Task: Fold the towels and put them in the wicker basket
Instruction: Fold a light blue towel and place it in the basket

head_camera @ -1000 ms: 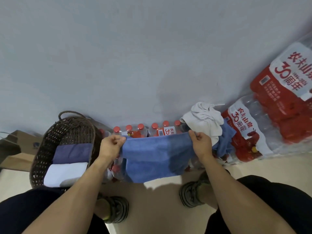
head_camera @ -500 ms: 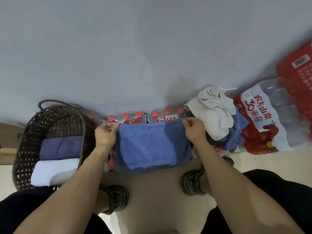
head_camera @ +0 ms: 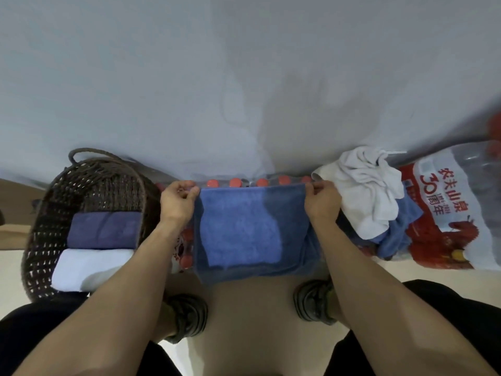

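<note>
A blue towel (head_camera: 244,232) hangs doubled over in front of me. My left hand (head_camera: 177,202) pinches its top left corner and my right hand (head_camera: 321,200) pinches its top right corner. The dark wicker basket (head_camera: 54,202) stands on the floor to the left. Inside it lie a folded dark blue towel (head_camera: 104,230) and, nearer to me, a folded white towel (head_camera: 86,268). To the right, a crumpled white towel (head_camera: 366,196) sits on top of another blue towel (head_camera: 398,234).
A pack of red-capped water bottles (head_camera: 235,182) stands against the grey wall behind the held towel. A larger wrapped pack of bottles (head_camera: 447,210) lies at the right under the loose towels. My two shoes (head_camera: 187,316) stand on the beige floor. Cardboard (head_camera: 16,213) lies far left.
The view has tilted down and shifted, so the basket and bottles sit lower in frame. The held towel now hangs shorter and squarer, with its top edge stretched level between my hands.
</note>
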A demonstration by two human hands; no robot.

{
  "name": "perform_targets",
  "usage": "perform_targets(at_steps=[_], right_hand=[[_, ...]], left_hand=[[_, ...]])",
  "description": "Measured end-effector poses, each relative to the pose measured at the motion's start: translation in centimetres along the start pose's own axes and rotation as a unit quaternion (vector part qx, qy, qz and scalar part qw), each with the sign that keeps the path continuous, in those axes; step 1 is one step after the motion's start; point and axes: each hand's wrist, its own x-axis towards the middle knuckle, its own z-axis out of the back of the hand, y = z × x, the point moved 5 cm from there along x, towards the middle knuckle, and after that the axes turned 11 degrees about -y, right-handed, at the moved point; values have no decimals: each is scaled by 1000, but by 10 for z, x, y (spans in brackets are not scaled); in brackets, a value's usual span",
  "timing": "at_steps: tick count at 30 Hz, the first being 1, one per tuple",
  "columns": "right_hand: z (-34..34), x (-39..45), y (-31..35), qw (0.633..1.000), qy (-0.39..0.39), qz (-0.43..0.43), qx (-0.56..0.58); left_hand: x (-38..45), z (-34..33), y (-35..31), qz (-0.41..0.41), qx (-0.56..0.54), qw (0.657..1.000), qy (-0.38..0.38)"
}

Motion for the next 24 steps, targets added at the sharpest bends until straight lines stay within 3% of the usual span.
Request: perform_targets(at_steps=[2, 4, 6, 9, 13, 15, 19, 24], right_hand=[[4, -11, 18, 996, -46, 72, -11], [-4, -33, 45, 984, -28, 173, -15], [-30, -69, 69, 963, 114, 242, 18], [-69, -129, 83, 899, 304, 315, 7], [-95, -159, 85, 861, 319, 391, -66], [-100, -158, 87, 861, 314, 388, -98], [-117, -156, 91, 846, 355, 358, -174], [-126, -150, 94, 839, 382, 336, -195]], left_hand=[[0, 0, 1, -7, -5, 1000, 11], [-3, 0, 2, -8, -6, 1000, 24], [-8, 0, 2, -13, -11, 999, 37], [-23, 4, 0, -40, -23, 998, 50], [-58, 34, 22, -70, 39, 994, -77], [-83, 43, 46, -12, 53, 994, -100], [-130, 42, 95, 102, 55, 991, -65], [-165, 23, 124, 257, -172, 950, -33]])
